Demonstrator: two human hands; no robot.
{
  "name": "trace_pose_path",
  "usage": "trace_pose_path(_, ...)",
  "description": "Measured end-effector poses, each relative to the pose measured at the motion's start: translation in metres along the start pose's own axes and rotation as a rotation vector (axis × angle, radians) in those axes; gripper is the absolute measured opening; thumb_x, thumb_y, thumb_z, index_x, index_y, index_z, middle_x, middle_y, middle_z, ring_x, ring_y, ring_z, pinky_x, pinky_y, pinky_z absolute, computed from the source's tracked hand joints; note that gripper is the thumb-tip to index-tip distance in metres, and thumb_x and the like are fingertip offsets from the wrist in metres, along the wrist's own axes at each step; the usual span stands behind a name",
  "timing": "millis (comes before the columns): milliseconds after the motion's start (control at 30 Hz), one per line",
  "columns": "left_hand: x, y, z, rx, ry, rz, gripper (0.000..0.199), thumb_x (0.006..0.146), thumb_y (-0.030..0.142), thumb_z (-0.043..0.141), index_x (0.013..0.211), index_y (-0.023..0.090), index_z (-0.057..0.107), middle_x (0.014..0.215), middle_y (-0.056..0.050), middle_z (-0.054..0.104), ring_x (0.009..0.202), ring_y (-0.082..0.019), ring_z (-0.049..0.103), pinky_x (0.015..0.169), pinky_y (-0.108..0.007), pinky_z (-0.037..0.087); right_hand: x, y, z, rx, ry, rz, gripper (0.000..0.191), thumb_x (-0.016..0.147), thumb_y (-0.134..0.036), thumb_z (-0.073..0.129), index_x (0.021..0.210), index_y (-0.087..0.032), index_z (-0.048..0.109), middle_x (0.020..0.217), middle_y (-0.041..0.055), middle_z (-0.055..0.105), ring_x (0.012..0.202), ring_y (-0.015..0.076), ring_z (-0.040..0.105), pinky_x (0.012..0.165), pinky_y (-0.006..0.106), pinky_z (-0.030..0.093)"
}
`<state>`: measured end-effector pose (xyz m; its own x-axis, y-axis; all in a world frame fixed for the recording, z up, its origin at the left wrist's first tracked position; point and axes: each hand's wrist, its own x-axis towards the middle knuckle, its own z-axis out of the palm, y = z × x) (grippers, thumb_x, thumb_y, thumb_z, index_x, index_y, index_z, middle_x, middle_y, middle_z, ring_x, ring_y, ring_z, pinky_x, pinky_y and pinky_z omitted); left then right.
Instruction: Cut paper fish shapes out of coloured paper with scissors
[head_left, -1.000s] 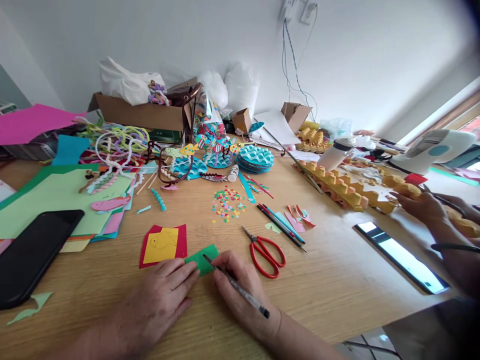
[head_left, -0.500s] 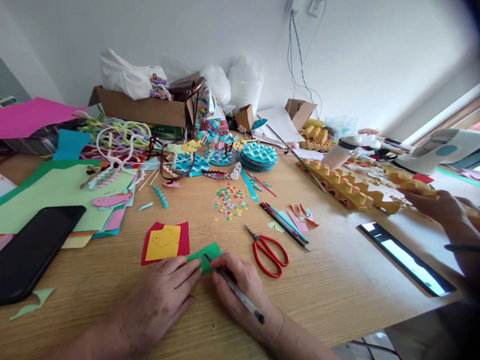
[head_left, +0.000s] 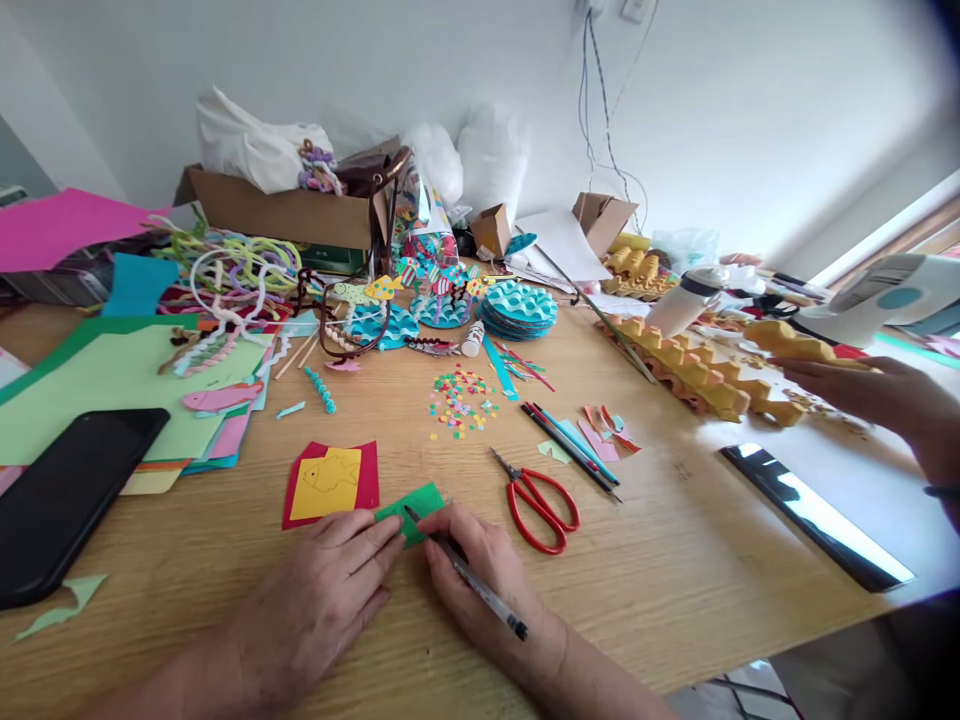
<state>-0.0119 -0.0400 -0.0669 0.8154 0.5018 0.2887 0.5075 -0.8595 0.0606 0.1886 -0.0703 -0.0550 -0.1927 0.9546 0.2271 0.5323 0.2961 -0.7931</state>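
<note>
A small green paper piece (head_left: 417, 498) lies on the wooden table in front of me. Flat on its left end rest the fingers of my left hand (head_left: 322, 590), stretched out. My right hand (head_left: 484, 575) pinches a pen (head_left: 480, 585) whose tip touches the green paper. Just beyond my left hand is a yellow paper (head_left: 327, 482) with a fish drawn on it, on top of a red paper (head_left: 367, 460). Red-handled scissors (head_left: 536, 500) lie to the right of my right hand, their blades pointing away from me.
A black phone (head_left: 75, 500) lies at the left by stacked coloured paper (head_left: 150, 380). Confetti dots (head_left: 461, 400), pencils (head_left: 574, 455) and blue scalloped discs (head_left: 517, 308) lie further back. At the right, another person's hand (head_left: 862, 385) holds a yellow egg-carton piece above a second phone (head_left: 817, 520).
The pen tip has shifted slightly left on the green paper. My left hand stays in place. The other person's hand at the right has moved left and up with the carton piece.
</note>
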Motion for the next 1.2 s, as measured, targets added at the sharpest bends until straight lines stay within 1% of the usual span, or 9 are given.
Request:
trace_pose_path(100, -0.0013, -0.0006, 0.0025, -0.017, 0.012, -0.017, 0.035, 0.092, 0.023, 0.042, 0.125, 0.021, 0.056, 0.123, -0.004, 0.064, 0.109, -0.024, 0.054, 0.095, -0.040, 0.045, -0.0009, 0.0012, 0.0006, -0.003, -0.009, -0.002, 0.016, 0.082, -0.011, 0.046, 0.091, -0.020, 0.055, 0.072, -0.0001, 0.058, 0.064, 0.0133, 0.055, 0.061, 0.023, 0.042)
trace_pose_path(267, -0.0002, 0.0002, 0.0010, -0.003, 0.028, 0.005, 0.034, 0.092, 0.022, 0.044, 0.122, 0.018, 0.058, 0.121, -0.005, 0.065, 0.108, -0.023, 0.055, 0.094, -0.039, 0.046, -0.0003, 0.0001, -0.0008, -0.006, -0.016, -0.007, 0.015, 0.082, -0.011, 0.046, 0.091, -0.019, 0.055, 0.073, 0.0005, 0.059, 0.064, 0.0134, 0.055, 0.062, 0.024, 0.042)
trace_pose_path(467, -0.0010, 0.0008, 0.0025, 0.007, 0.061, 0.010, 0.034, 0.091, 0.021, 0.045, 0.122, 0.018, 0.058, 0.121, -0.005, 0.065, 0.108, -0.024, 0.054, 0.093, -0.040, 0.045, 0.0010, -0.0006, -0.0020, -0.010, -0.025, -0.027, 0.015, 0.082, -0.012, 0.046, 0.092, -0.018, 0.056, 0.077, 0.0018, 0.061, 0.065, 0.0137, 0.056, 0.062, 0.024, 0.042)
trace_pose_path(600, -0.0011, 0.0004, 0.0033, 0.008, 0.058, 0.006, 0.034, 0.091, 0.021, 0.046, 0.123, 0.017, 0.057, 0.121, -0.005, 0.065, 0.108, -0.023, 0.054, 0.093, -0.039, 0.045, 0.0010, 0.0009, -0.0010, -0.014, -0.022, -0.030, 0.016, 0.081, -0.011, 0.047, 0.092, -0.018, 0.056, 0.076, 0.0014, 0.061, 0.064, 0.0135, 0.055, 0.061, 0.023, 0.042)
trace_pose_path(700, 0.0001, 0.0005, 0.0019, 0.021, 0.053, 0.011, 0.034, 0.090, 0.020, 0.048, 0.122, 0.017, 0.058, 0.121, -0.005, 0.065, 0.108, -0.023, 0.054, 0.093, -0.040, 0.045, 0.0014, 0.0006, -0.0009, -0.011, -0.013, -0.024, 0.015, 0.080, -0.011, 0.047, 0.090, -0.018, 0.056, 0.074, 0.0014, 0.061, 0.063, 0.0135, 0.055, 0.060, 0.023, 0.042)
trace_pose_path(833, 0.0013, 0.0006, -0.0003, 0.044, 0.039, 0.030, 0.034, 0.089, 0.019, 0.049, 0.121, 0.015, 0.058, 0.121, -0.006, 0.066, 0.105, -0.024, 0.056, 0.090, -0.040, 0.047, 0.0012, -0.0001, -0.0008, -0.004, -0.013, -0.025, 0.016, 0.080, -0.011, 0.047, 0.090, -0.018, 0.057, 0.074, 0.0016, 0.061, 0.063, 0.0135, 0.056, 0.060, 0.023, 0.042)
trace_pose_path(1033, 0.0034, 0.0002, -0.0030, 0.078, 0.056, 0.051, 0.033, 0.090, 0.020, 0.045, 0.119, 0.017, 0.060, 0.118, -0.004, 0.067, 0.102, -0.023, 0.058, 0.088, -0.037, 0.049, 0.0013, -0.0011, -0.0009, -0.020, -0.018, -0.028, 0.016, 0.080, -0.010, 0.047, 0.090, -0.017, 0.057, 0.074, 0.0024, 0.061, 0.063, 0.0139, 0.056, 0.060, 0.024, 0.043)
trace_pose_path(1200, 0.0059, 0.0005, -0.0064, 0.115, 0.078, 0.080, 0.030, 0.090, 0.019, 0.046, 0.114, 0.013, 0.063, 0.114, -0.006, 0.069, 0.100, -0.024, 0.059, 0.084, -0.038, 0.050, 0.0019, -0.0023, -0.0024, -0.016, -0.031, -0.026, 0.016, 0.080, -0.010, 0.047, 0.090, -0.017, 0.057, 0.075, 0.0025, 0.062, 0.064, 0.0138, 0.057, 0.061, 0.024, 0.043)
